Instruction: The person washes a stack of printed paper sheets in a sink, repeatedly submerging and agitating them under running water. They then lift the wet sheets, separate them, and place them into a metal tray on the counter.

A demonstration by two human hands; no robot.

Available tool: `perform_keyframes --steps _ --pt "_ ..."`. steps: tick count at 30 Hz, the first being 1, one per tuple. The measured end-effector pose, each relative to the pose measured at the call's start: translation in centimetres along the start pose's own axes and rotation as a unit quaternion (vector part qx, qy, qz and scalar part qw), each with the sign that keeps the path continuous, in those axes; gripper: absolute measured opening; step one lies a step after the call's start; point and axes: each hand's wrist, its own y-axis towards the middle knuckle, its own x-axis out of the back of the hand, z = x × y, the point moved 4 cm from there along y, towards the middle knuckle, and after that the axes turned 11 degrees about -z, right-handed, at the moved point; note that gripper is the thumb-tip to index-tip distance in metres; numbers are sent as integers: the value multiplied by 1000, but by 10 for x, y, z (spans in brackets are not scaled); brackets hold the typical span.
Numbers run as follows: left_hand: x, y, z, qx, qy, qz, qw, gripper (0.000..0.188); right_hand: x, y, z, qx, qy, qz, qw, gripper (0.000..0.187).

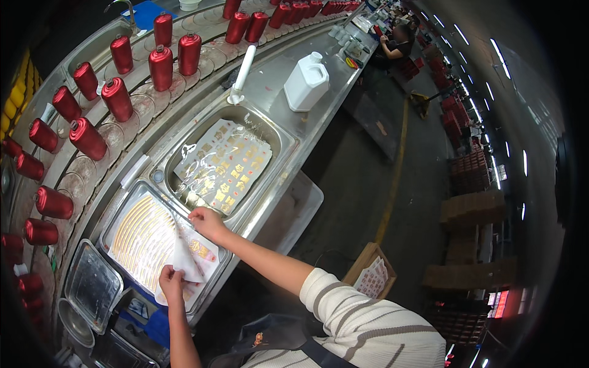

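Note:
My left hand [172, 282] pinches the near edge of a printed sheet with curved gold stripes [142, 236], lying on a metal tray at the counter's near left. Part of that sheet folds back, showing its white underside [186, 260]. Beneath it is another sheet with gold and pink motifs [201, 248]. My right hand [207, 224] hovers by the sink's near corner, fingers closed; whatever they hold, if anything, cannot be made out. A decal sheet with gold motifs and small red marks [227, 162] lies in water in the steel sink [279, 138].
Red metallic bottles [161, 67] stand in rows on a curved conveyor at left. A white jug [307, 83] and a white upright handle [244, 67] stand beyond the sink. A wooden box with printed sheets [372, 279] is below right. Another person [397, 44] sits at the far end.

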Motion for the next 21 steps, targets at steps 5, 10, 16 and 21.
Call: perform_keyframes --steps 5,10,16,21 --pt "8 -4 -7 -17 -1 -1 1000 6 21 37 -31 38 -123 -102 986 22" --pt "12 -2 -7 1 -2 -10 1000 8 12 49 -27 50 -222 -214 950 28" --pt "8 -4 -8 -10 6 -11 1000 9 -14 43 -31 -271 206 104 934 19" --pt "11 5 1 1 35 -22 999 9 -32 -30 25 -192 133 266 935 21"
